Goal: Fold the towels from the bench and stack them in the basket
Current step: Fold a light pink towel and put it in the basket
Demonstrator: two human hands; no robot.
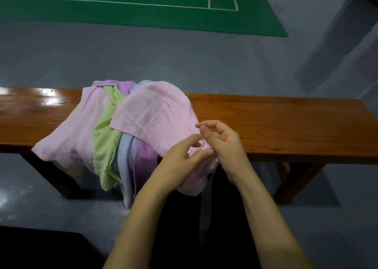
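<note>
My left hand (pixel 180 158) pinches the near corner of the top pink towel (pixel 155 115), soft fuzzy terry, draped across the heap and hanging off the bench (pixel 286 121) front edge; my right hand (pixel 223 144) curls loosely beside it, thumb up, whether it grips I cannot tell; green (pixel 104 138), blue (pixel 125 158), purple (pixel 144 160) towels hang crumpled underneath

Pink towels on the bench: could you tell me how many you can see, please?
2. One pink towel drapes over the pile's left side; the other pink towel lies on top at the right, its near edge between both hands. More may be hidden beneath.
</note>
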